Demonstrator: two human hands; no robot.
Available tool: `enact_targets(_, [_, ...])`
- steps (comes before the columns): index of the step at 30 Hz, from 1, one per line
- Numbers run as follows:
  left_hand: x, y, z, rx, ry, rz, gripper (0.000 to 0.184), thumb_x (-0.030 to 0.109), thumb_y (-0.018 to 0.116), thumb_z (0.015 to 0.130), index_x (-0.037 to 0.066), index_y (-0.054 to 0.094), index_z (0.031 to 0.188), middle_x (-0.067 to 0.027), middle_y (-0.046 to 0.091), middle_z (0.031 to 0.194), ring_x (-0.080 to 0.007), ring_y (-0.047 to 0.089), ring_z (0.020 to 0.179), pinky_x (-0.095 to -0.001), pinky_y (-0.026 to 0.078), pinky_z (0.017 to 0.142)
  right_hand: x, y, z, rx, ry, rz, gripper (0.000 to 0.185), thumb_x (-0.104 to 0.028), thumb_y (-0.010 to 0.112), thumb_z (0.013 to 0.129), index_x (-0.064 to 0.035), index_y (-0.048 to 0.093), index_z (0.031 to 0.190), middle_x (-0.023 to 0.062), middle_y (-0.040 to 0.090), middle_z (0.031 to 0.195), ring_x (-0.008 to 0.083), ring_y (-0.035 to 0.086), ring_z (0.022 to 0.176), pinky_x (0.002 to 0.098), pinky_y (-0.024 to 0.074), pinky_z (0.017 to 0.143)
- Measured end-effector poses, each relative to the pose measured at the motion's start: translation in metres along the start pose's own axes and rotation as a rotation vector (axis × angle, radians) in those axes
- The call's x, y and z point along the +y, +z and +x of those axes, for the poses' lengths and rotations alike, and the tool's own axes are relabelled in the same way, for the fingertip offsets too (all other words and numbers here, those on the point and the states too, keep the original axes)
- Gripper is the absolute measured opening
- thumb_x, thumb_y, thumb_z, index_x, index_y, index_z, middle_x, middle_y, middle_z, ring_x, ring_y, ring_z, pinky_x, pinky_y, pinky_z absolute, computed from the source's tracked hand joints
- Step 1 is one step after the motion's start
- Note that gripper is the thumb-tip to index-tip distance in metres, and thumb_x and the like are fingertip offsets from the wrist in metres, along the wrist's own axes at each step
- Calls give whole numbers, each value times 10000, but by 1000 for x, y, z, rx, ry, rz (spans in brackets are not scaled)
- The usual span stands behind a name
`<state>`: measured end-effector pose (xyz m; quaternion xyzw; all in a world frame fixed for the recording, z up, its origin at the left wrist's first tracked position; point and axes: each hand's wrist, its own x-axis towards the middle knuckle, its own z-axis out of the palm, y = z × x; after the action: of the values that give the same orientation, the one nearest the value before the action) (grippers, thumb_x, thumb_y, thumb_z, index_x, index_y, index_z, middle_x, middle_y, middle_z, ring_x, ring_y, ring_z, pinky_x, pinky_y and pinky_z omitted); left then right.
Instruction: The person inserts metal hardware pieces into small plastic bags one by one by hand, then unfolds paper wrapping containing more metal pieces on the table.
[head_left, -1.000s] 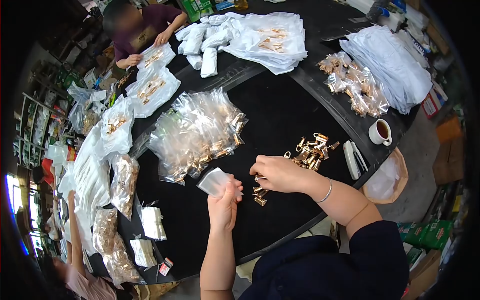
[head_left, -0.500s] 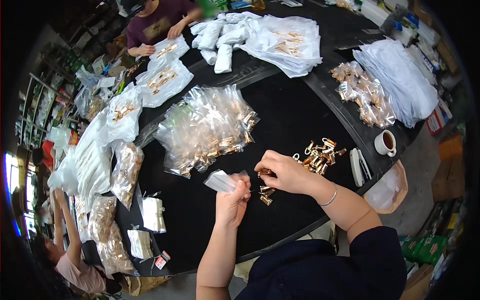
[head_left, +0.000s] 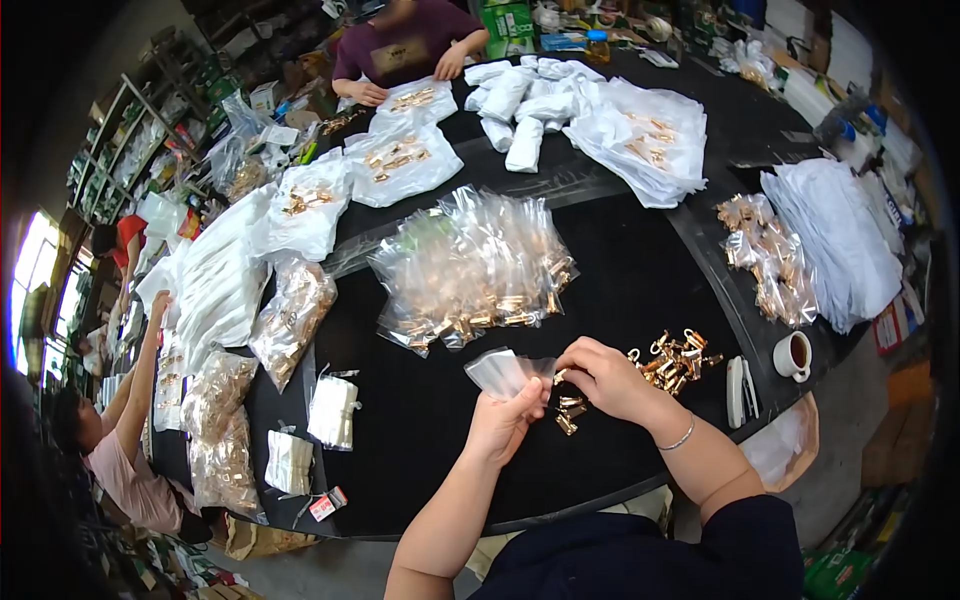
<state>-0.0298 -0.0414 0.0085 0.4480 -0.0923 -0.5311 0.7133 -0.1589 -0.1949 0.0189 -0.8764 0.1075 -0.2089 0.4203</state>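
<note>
My left hand [head_left: 506, 424] pinches a small stack of clear plastic bags [head_left: 497, 371] between thumb and fingers. Close beside the bags' right end, my right hand [head_left: 612, 382] has its fingertips closed on a small gold metal fitting [head_left: 560, 377], mostly covered by the fingers. Below that hand lie a few loose gold fittings [head_left: 569, 414] on the black tabletop. A larger heap of gold fittings [head_left: 680, 362], some with hook-like loops, is to its right. Farther back spreads a pile of filled clear bags [head_left: 475, 268] with gold pieces inside.
A stapler [head_left: 741, 392] and a cup of dark drink [head_left: 792, 356] stand at the right edge. White bags [head_left: 232, 265] and bulging bags of gold parts [head_left: 222, 432] line the left. A co-worker [head_left: 405, 45] handles white bags across the table; another person [head_left: 130, 455] reaches in at left.
The whole view has shifted, moving the scene right and slightly down. My right fingertips now meet near the bag's end, with a gold fitting showing at them.
</note>
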Motion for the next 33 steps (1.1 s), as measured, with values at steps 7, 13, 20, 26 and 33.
enact_targets(7, [1,0,0,-6,-44,-21,203,143,698,893,38,613,1044,-73,660,930,-138,618,792,-249,485,624,-5,-1,0,-13,22,8,129,-19,641,844,-19,629,972,115,596,930,297,631,826,357,516,703])
enact_targets(13, [1,-1,-1,-14,-35,-24,206,159,692,900,39,613,1047,-71,657,934,-137,618,801,-245,486,628,-7,-1,-1,-9,8,1,129,-13,641,841,-17,631,970,114,602,928,295,633,815,353,517,693])
enact_targets(20, [1,-2,0,-2,-38,-63,228,187,680,912,34,612,1066,-63,658,936,-122,618,793,-233,492,635,-10,-1,1,-21,-3,1,129,6,646,831,-6,634,958,111,609,916,281,633,791,338,516,680])
enact_targets(26, [4,-1,-1,-21,-31,-53,222,198,669,922,33,621,1062,-47,663,934,-114,618,769,-217,490,633,-16,-1,3,9,26,3,132,44,658,808,6,639,933,100,619,896,228,638,759,301,514,662])
enact_targets(33, [9,-8,4,83,102,111,197,160,685,901,16,637,1027,-55,673,922,-110,620,770,-209,481,621,-14,-1,9,168,-44,-3,189,77,665,787,3,643,959,95,623,906,208,638,768,285,517,671])
